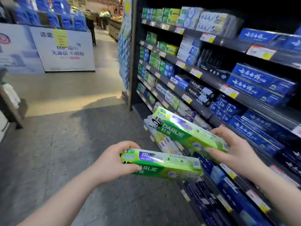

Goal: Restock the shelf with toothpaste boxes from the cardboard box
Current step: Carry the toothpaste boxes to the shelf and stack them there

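Lower toothpaste box (162, 165) gripped endwise by left hand (112, 162), upper toothpaste box (187, 132) by right hand (234, 150), both held before the shelf (211, 81) front edge. Best slotted singly, lengthwise, label faced outward

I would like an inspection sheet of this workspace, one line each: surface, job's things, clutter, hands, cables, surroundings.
Surface: grey floor; shelf at the right, its rows stocked with toothpaste boxes.
Job's things: two green boxes, the left box and the right box, both held in the air before the lower rows; cardboard box not in view.
Clutter: nothing seen.
Hands: left hand grips the left end of the left box; right hand grips the right end of the right box.
Cables: nothing seen.
Surroundings: white display stand with blue packs on top, across the aisle; price tags along the shelf edges.
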A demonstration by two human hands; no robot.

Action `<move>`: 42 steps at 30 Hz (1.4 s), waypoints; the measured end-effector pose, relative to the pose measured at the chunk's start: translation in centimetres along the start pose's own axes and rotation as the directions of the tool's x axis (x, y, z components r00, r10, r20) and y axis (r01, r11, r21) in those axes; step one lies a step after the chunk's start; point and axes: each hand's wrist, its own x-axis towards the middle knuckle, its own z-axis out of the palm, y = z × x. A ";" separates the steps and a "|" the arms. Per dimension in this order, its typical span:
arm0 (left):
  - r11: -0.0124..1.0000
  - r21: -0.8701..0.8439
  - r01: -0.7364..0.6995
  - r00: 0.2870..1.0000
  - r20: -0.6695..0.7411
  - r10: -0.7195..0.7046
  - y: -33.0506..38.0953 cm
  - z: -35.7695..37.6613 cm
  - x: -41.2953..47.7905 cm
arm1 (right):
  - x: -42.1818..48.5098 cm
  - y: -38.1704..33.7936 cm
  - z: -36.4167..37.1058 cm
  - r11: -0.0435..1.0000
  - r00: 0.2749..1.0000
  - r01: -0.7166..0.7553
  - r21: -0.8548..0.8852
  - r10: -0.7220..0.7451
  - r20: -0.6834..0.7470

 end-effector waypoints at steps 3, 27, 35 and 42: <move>1.000 0.003 -0.009 1.000 -0.023 0.009 -1.2 -7.8 2.3 | 6.3 -5.4 3.4 0.998 0.998 0.063 0.010 -0.063 0.011; 0.996 -0.070 0.062 0.988 -0.137 -0.071 -10.6 -35.5 35.2 | 50.0 -16.0 15.7 0.992 0.992 0.109 0.066 -0.113 0.054; 0.992 -0.115 0.057 0.979 -0.189 -0.078 -12.8 -41.1 49.6 | 66.6 -16.6 16.6 0.989 0.987 0.126 0.081 -0.132 0.086; 0.981 -0.190 0.038 0.985 -0.160 -0.069 -16.3 -45.3 62.2 | 79.0 -16.2 18.7 0.994 0.993 0.111 0.021 -0.112 0.044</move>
